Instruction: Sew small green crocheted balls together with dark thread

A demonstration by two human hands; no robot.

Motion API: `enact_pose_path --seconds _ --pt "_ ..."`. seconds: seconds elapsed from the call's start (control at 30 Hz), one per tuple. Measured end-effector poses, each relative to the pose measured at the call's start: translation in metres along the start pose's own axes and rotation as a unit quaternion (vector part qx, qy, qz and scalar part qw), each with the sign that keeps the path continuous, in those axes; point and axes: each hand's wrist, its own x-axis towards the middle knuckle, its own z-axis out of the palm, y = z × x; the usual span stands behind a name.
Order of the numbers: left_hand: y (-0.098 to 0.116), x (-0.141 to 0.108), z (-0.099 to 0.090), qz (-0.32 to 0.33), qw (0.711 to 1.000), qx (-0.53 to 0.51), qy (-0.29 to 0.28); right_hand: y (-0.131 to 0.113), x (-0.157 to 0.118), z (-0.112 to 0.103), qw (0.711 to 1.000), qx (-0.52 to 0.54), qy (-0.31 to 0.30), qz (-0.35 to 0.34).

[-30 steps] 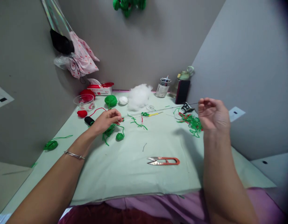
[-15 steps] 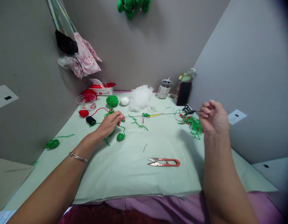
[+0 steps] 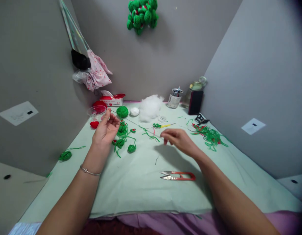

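Observation:
A thin dark thread [image 3: 133,121] runs slantwise between my two hands above the table. My left hand [image 3: 108,125] is raised palm up at the left, thumb and fingers pinching one end of the thread. Lower and to the right, my right hand [image 3: 176,138] is palm down with its fingers pinched on the other end. Beside my left hand lie tangled green yarn pieces [image 3: 121,130] and a small green ball [image 3: 131,148]. A yellow-handled hook [image 3: 165,125] rests behind my right hand. Orange thread snips [image 3: 181,176] lie in front, blades to the left.
White stuffing [image 3: 151,107], a green yarn ball [image 3: 122,112] and a can of pens [image 3: 175,98] stand at the back. A phone [image 3: 196,102] leans against a bottle. Green and red scraps [image 3: 212,137] lie right; a green bundle [image 3: 65,156] lies far left.
My right hand has moved left and turned palm down. My left hand has risen, moved slightly left and turned palm up. The thread span between them is shorter, and the view has tilted up.

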Motion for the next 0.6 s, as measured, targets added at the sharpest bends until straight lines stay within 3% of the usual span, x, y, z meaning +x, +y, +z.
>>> enact_pose_path --seconds 0.1,0.17,0.2,0.27,0.37,0.43,0.5,0.53,0.6 --pt "-0.001 0.008 -0.007 0.053 0.997 0.040 0.043 -0.018 -0.011 0.021 0.988 0.001 -0.154 -0.026" --pt "-0.008 0.013 -0.015 0.135 0.979 0.145 0.041 -0.029 -0.018 0.025 0.975 0.033 -0.219 -0.026" --pt "-0.012 0.015 -0.019 0.192 0.955 0.223 0.030 -0.033 -0.021 0.025 0.970 0.055 -0.236 -0.026" --pt "-0.022 0.018 -0.029 0.313 0.862 0.399 -0.012 -0.037 -0.025 0.019 0.964 0.102 -0.245 -0.029" --pt "-0.033 0.020 -0.041 0.411 0.678 0.601 -0.101 -0.032 -0.025 0.006 0.962 0.187 -0.192 -0.053" --pt "-0.038 0.019 -0.045 0.419 0.597 0.667 -0.150 -0.025 -0.024 -0.003 0.957 0.254 -0.110 -0.082" --pt "-0.043 0.016 -0.045 0.411 0.561 0.694 -0.186 -0.021 -0.021 -0.012 0.941 0.322 -0.023 -0.101" --pt "-0.045 0.014 -0.045 0.405 0.557 0.698 -0.196 -0.020 -0.020 -0.015 0.931 0.350 0.011 -0.102" --pt "-0.050 0.010 -0.044 0.382 0.584 0.688 -0.199 -0.019 -0.018 -0.022 0.916 0.385 0.061 -0.095"
